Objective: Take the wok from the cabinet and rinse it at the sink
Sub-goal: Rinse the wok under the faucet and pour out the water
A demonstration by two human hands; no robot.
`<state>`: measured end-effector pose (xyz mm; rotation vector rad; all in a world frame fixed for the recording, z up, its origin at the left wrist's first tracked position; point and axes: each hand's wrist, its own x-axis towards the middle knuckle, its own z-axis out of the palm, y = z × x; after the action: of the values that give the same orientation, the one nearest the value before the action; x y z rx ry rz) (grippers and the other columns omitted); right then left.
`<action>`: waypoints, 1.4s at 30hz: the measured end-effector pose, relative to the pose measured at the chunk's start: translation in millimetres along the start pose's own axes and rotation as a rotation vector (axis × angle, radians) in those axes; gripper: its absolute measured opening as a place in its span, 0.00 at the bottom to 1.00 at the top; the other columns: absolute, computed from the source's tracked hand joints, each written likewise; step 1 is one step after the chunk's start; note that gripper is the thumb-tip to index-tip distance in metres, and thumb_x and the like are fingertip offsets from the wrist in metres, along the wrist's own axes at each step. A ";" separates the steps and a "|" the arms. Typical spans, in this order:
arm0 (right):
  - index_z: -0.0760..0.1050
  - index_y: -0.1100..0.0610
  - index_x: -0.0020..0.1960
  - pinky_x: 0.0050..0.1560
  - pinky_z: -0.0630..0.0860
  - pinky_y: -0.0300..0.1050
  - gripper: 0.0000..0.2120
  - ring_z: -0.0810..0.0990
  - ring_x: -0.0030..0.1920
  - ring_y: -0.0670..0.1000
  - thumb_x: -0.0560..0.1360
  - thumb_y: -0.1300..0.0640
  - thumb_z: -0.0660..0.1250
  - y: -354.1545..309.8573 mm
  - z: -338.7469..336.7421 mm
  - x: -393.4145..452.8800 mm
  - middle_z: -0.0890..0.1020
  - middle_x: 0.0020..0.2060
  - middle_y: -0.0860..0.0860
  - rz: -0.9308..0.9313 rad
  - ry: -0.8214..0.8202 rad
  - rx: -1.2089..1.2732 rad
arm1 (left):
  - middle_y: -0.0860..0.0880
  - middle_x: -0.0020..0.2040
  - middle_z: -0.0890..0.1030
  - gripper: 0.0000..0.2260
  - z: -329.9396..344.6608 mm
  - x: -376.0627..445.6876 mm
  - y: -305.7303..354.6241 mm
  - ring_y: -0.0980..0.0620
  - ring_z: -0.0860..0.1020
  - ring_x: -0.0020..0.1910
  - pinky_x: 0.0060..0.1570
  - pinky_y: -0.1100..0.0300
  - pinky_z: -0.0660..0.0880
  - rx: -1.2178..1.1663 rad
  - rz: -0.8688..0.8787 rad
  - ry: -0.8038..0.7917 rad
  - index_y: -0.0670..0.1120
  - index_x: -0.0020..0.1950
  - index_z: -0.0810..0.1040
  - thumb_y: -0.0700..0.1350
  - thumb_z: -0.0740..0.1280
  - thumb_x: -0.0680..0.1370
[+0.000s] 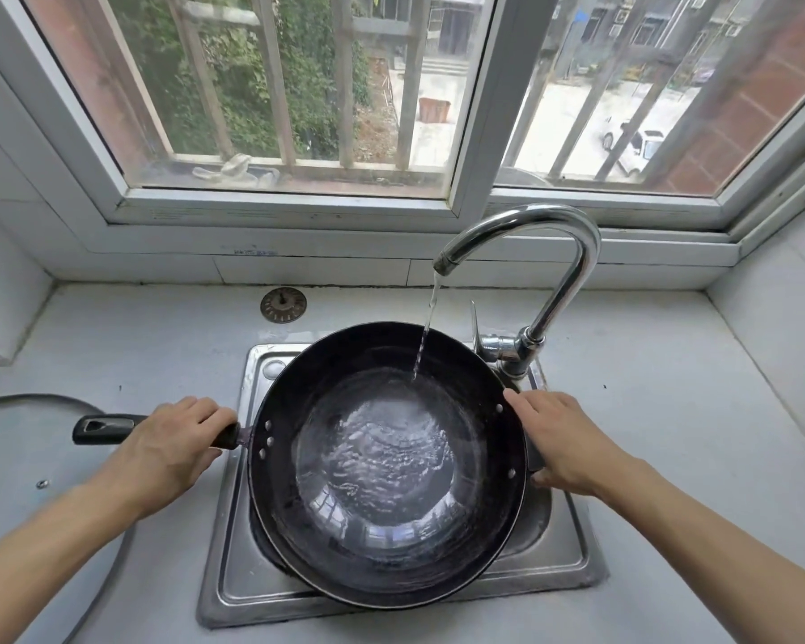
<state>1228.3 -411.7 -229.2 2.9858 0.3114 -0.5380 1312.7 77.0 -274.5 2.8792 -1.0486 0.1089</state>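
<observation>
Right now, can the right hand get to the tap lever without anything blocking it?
Probably yes: the lever stands just beyond the right hand, with nothing between, but that hand must first let go of the wok.

Both hands [168,446] [563,441] forward, fingers curled.

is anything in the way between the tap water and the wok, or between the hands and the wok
Nothing visible is. The stream from the faucet falls straight into the wok held over the sink. The left hand already grips the long handle, and the right hand holds the small side handle at the rim.
</observation>
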 end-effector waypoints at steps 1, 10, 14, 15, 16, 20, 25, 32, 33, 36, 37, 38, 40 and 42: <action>0.46 0.56 0.79 0.74 0.55 0.47 0.57 0.61 0.73 0.53 0.63 0.44 0.78 -0.6 1.2 0.2 0.63 0.72 0.51 0.004 0.002 -0.005 | 0.52 0.40 0.77 0.24 -0.2 -0.1 0.4 0.46 0.76 0.37 0.32 0.52 0.74 0.006 -0.010 -0.004 0.50 0.49 0.74 0.42 0.81 0.60; 0.50 0.53 0.79 0.66 0.70 0.44 0.59 0.68 0.67 0.52 0.58 0.46 0.80 9.5 -2.8 4.7 0.69 0.68 0.48 0.007 -0.060 0.059 | 0.51 0.40 0.77 0.08 3.3 -12.1 7.0 0.45 0.74 0.35 0.30 0.52 0.70 0.050 0.049 0.026 0.50 0.49 0.75 0.45 0.67 0.71; 0.50 0.53 0.78 0.66 0.69 0.45 0.57 0.68 0.66 0.53 0.60 0.49 0.80 4.1 -7.4 3.0 0.69 0.67 0.50 0.022 -0.077 0.065 | 0.52 0.41 0.77 0.08 4.9 -16.6 6.9 0.46 0.75 0.37 0.32 0.53 0.70 0.028 0.033 0.026 0.51 0.50 0.75 0.49 0.62 0.72; 0.49 0.53 0.78 0.67 0.68 0.45 0.57 0.67 0.66 0.53 0.60 0.48 0.80 3.0 -8.7 2.5 0.68 0.68 0.50 0.020 -0.081 0.058 | 0.52 0.41 0.77 0.08 3.2 -16.1 7.1 0.46 0.75 0.37 0.33 0.53 0.71 0.012 0.027 0.020 0.51 0.50 0.76 0.47 0.66 0.71; 0.49 0.53 0.79 0.68 0.66 0.45 0.57 0.66 0.68 0.53 0.60 0.47 0.80 2.4 -9.8 2.1 0.67 0.69 0.50 0.018 -0.090 0.047 | 0.52 0.41 0.77 0.10 2.3 -15.7 6.2 0.46 0.75 0.37 0.33 0.53 0.71 -0.006 0.019 0.012 0.50 0.50 0.76 0.46 0.69 0.70; 0.48 0.53 0.79 0.72 0.62 0.45 0.60 0.63 0.72 0.54 0.60 0.44 0.81 0.9 -20.7 1.9 0.61 0.75 0.51 0.017 -0.105 0.024 | 0.54 0.40 0.76 0.10 2.7 -16.7 7.9 0.49 0.75 0.37 0.33 0.55 0.72 -0.048 -0.011 -0.009 0.53 0.50 0.73 0.48 0.67 0.70; 0.52 0.54 0.78 0.71 0.65 0.46 0.57 0.63 0.72 0.56 0.59 0.44 0.81 -8.5 -29.8 -0.3 0.61 0.75 0.53 0.054 -0.119 -0.013 | 0.55 0.40 0.76 0.16 5.7 -17.6 10.6 0.49 0.75 0.37 0.34 0.55 0.73 -0.073 -0.116 -0.090 0.53 0.48 0.75 0.44 0.78 0.65; 0.46 0.44 0.79 0.77 0.54 0.51 0.45 0.47 0.78 0.56 0.72 0.55 0.69 -11.6 -49.4 11.2 0.44 0.79 0.51 0.019 -0.152 0.126 | 0.56 0.41 0.75 0.20 -1.7 -18.6 16.7 0.50 0.76 0.38 0.34 0.55 0.74 -0.067 -0.171 -0.164 0.55 0.48 0.75 0.44 0.78 0.61; 0.47 0.42 0.79 0.76 0.55 0.51 0.42 0.48 0.78 0.56 0.73 0.55 0.67 -12.7 -52.0 16.1 0.43 0.79 0.51 0.013 -0.112 0.152 | 0.56 0.41 0.75 0.20 -0.7 -19.1 16.9 0.50 0.76 0.38 0.34 0.55 0.74 -0.069 -0.176 -0.171 0.55 0.48 0.75 0.44 0.79 0.61; 0.50 0.44 0.79 0.75 0.59 0.51 0.37 0.55 0.77 0.56 0.76 0.46 0.66 -21.1 -56.7 33.7 0.50 0.78 0.54 0.059 0.064 0.190 | 0.57 0.41 0.75 0.21 1.4 -19.4 17.0 0.51 0.75 0.37 0.34 0.57 0.71 -0.078 -0.181 -0.176 0.56 0.48 0.75 0.45 0.79 0.60; 0.51 0.45 0.79 0.74 0.60 0.51 0.36 0.57 0.76 0.56 0.77 0.44 0.65 -24.5 -57.5 40.1 0.53 0.78 0.55 0.089 0.115 0.205 | 0.57 0.41 0.75 0.21 1.4 -19.1 17.3 0.52 0.75 0.37 0.34 0.58 0.70 -0.081 -0.183 -0.177 0.56 0.48 0.75 0.45 0.79 0.60; 0.52 0.46 0.79 0.74 0.61 0.51 0.35 0.59 0.75 0.57 0.77 0.42 0.65 -27.2 -57.5 46.9 0.55 0.77 0.56 0.117 0.151 0.224 | 0.57 0.41 0.75 0.22 1.0 -18.6 17.8 0.52 0.75 0.36 0.33 0.58 0.69 -0.084 -0.185 -0.180 0.56 0.48 0.75 0.45 0.79 0.59; 0.54 0.48 0.78 0.73 0.61 0.50 0.34 0.60 0.75 0.58 0.77 0.41 0.63 -31.2 -56.8 61.4 0.58 0.76 0.58 0.156 0.185 0.246 | 0.58 0.40 0.75 0.22 1.6 -18.8 18.3 0.52 0.75 0.36 0.33 0.58 0.70 -0.094 -0.192 -0.179 0.56 0.48 0.74 0.46 0.79 0.59; 0.53 0.48 0.79 0.73 0.59 0.51 0.34 0.58 0.75 0.59 0.78 0.40 0.61 -32.5 -54.7 77.8 0.57 0.76 0.60 0.176 0.177 0.215 | 0.58 0.41 0.75 0.21 3.8 -20.1 18.7 0.52 0.75 0.37 0.34 0.57 0.72 -0.120 -0.209 -0.175 0.56 0.48 0.74 0.46 0.78 0.60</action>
<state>1311.0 -358.9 -207.4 3.2326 -0.0001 -0.3075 1285.4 75.2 -279.3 2.9065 -0.7408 -0.2144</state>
